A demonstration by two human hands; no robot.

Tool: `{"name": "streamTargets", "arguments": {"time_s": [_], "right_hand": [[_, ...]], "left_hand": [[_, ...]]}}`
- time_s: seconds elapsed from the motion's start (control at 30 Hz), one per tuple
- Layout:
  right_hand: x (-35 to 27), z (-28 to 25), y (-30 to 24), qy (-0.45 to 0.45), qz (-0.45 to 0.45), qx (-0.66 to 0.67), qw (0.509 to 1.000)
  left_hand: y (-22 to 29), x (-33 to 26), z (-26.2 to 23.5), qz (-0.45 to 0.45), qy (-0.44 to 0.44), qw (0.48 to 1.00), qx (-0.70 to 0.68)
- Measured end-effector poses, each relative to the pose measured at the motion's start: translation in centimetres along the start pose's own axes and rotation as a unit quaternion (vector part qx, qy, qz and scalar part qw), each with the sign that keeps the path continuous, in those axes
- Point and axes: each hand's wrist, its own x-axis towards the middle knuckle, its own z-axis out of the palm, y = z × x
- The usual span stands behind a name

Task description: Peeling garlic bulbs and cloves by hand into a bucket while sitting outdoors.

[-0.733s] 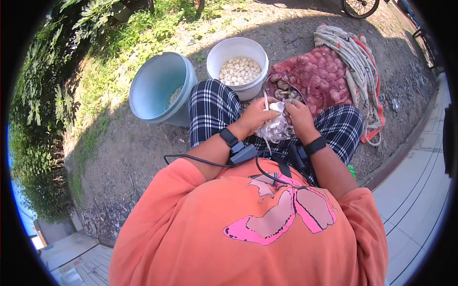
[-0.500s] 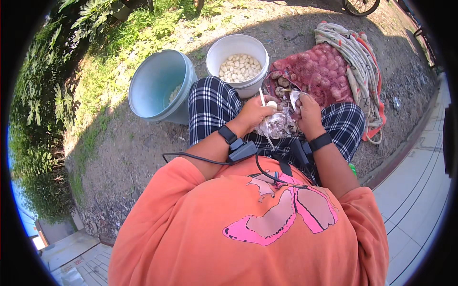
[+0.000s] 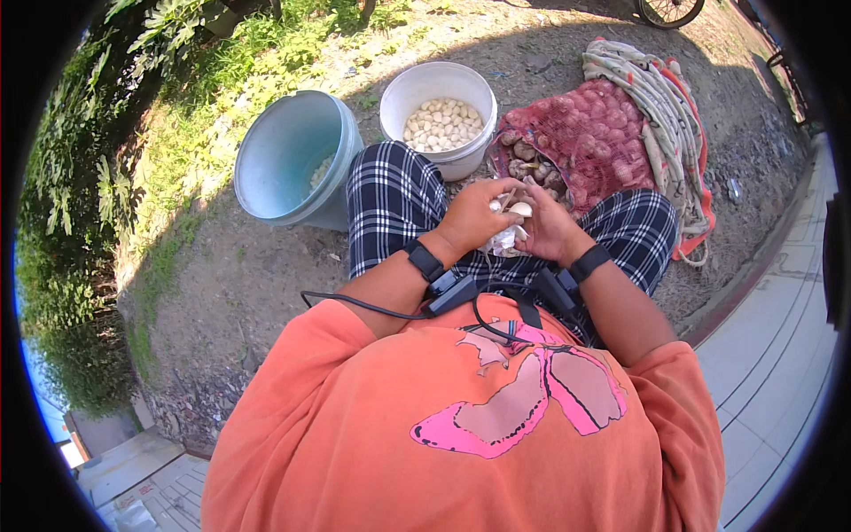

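Head view: left fingers [image 3: 501, 186] around pale garlic cloves [image 3: 521, 210], right fingers [image 3: 538, 193] loosely open beside them.

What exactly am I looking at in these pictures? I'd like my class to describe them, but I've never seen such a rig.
There is no robot: these are a person's bare left hand and right hand. Every picture comes from a wide fisheye camera on the person's head, looking down, so their orange top fills the lower part and straight edges bend. The hands meet around pale garlic cloves; which hand grips each is hard to tell. On the ground stand a white bucket of pale cloves and, left of it, a bluish bucket. To the right lies a red mesh sack of garlic.
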Motion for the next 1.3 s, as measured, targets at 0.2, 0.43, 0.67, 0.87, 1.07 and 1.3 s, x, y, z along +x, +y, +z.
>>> {"name": "streamTargets", "arguments": {"time_s": [0.2,0.43,0.67,0.87,1.07,1.3], "right_hand": [[0.3,-1.0,-1.0,-0.141,0.023,0.106,0.984],[2.7,0.6,-3.0,-0.125,0.034,0.137,0.982],[9.1,2.4,-5.4,0.004,0.018,0.166,0.986],[15.6,4.9,-9.7,0.168,-0.002,0.056,0.984],[12.5,-0.4,-4.5,0.109,-0.001,-0.06,0.992],[2.2,0.6,-1.1,0.091,-0.132,-0.255,0.954]], "left_hand": [[0.8,-1.1,-2.7,-0.013,0.203,0.948,-0.246],[-0.3,-0.7,-4.3,-0.057,0.331,0.889,-0.31],[0.3,-1.2,-4.2,-0.094,0.248,0.902,-0.342],[-1.6,-0.5,-3.4,-0.076,0.126,0.969,-0.2],[-2.0,-0.1,-3.0,-0.152,0.126,0.98,-0.022],[-1.1,0.3,-2.5,-0.107,0.071,0.99,0.056]]}}
